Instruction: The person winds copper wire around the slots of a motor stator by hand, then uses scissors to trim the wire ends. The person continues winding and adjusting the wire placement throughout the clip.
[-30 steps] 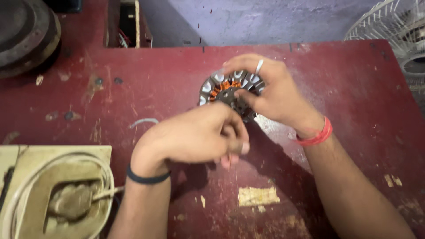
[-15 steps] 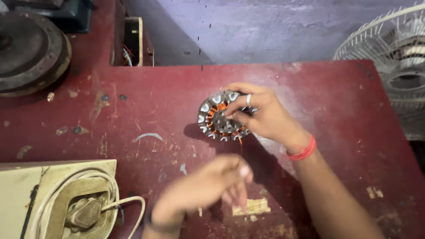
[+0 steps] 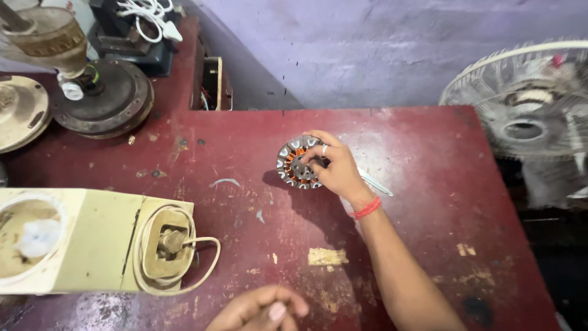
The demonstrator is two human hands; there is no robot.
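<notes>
Worn dark-red table [image 3: 429,141], paint chipped in patches. Round motor stator [image 3: 297,163] lay at centre. Cream appliance housing [image 3: 92,239] with coiled cord sat near left. Dark round motor cover [image 3: 104,98] rested far left, cream disc [image 3: 18,116] beside it.

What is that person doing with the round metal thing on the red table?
The person's right hand holds a round motor part with copper wire coils, propped on the red table. The left hand is loosely curled near the table's front edge, away from the part. A cream machine with a cord sits to the left, and a fan stands on the right.
</notes>
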